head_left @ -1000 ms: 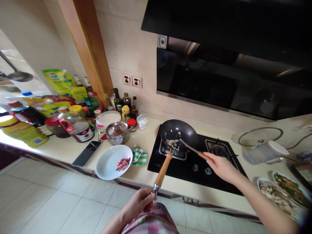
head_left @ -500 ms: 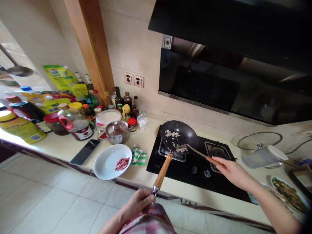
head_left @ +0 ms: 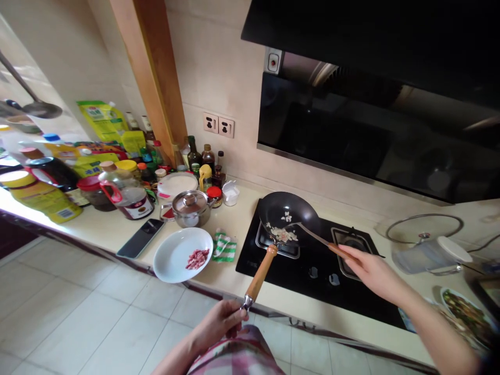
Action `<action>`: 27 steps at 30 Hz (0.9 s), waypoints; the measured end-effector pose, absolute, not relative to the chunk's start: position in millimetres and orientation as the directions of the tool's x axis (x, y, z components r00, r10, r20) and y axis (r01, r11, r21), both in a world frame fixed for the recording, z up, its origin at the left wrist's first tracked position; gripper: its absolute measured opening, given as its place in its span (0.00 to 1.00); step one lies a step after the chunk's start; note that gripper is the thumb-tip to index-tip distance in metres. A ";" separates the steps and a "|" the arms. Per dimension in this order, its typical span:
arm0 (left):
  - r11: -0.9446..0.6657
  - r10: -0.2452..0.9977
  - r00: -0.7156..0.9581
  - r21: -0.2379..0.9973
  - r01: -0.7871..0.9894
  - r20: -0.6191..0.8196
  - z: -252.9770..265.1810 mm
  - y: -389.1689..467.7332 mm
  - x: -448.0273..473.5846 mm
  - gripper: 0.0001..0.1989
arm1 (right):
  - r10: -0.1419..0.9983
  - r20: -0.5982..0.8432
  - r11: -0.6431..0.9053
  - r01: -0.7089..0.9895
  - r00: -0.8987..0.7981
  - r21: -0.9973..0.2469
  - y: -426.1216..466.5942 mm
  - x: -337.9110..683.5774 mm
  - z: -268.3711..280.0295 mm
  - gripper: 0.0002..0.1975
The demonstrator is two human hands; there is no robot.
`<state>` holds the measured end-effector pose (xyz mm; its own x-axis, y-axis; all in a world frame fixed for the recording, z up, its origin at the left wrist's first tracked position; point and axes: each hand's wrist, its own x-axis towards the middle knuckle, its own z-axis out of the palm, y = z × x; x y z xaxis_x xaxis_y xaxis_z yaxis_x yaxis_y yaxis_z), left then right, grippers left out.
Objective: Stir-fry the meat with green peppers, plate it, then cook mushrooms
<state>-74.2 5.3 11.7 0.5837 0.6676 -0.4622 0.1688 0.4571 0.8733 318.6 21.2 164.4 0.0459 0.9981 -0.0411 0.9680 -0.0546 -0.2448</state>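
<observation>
A dark wok (head_left: pixel 302 213) sits over the left burner, with pale chopped pieces (head_left: pixel 284 234) on its near side. My left hand (head_left: pixel 226 317) is closed on the metal end of its wooden handle (head_left: pixel 260 276). The wooden grip of a metal spatula (head_left: pixel 316 235) is in my right hand (head_left: pixel 369 268), fingers wrapped round it. The spatula's head reaches into the wok, above and beside the pale pieces. Left of the stove, a white plate (head_left: pixel 170 258) holds a small heap of diced red meat (head_left: pixel 197 259).
Beside the plate lie a green-checked cloth (head_left: pixel 224 247) and a phone (head_left: pixel 141 238). A lidded steel pot (head_left: pixel 191 209) stands behind, near crowded bottles and jars. To the right are a glass lid (head_left: pixel 424 229), a pitcher (head_left: pixel 425 256) and a dish of food (head_left: pixel 464 312). A black range hood (head_left: pixel 351 130) hangs above.
The spatula head has lifted and shifted slightly left in the wok. The pale pieces are now gathered more at the near side. My left hand keeps its hold on the handle.
</observation>
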 end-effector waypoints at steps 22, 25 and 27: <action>0.423 0.677 0.597 0.891 0.164 -0.431 9.1 5.0 -72.7 0.28 | 0.998 -0.055 -0.041 0.982 0.031 -0.184 22.2 324.0 158.1 0.20; 0.408 0.689 0.583 0.896 0.177 -0.430 8.7 4.2 -71.5 0.30 | 0.995 0.025 -0.092 0.990 0.095 -0.103 59.5 297.6 127.4 0.22; 0.416 0.693 0.569 0.890 0.186 -0.443 9.2 3.7 -70.3 0.30 | 0.989 0.046 -0.138 0.985 0.143 -0.104 82.6 278.8 107.4 0.22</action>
<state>-70.3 3.7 9.2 0.5695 0.6925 -0.4428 0.1865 0.4158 0.8901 278.8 82.6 107.4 0.1431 0.9887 0.0457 0.9850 -0.1378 -0.1038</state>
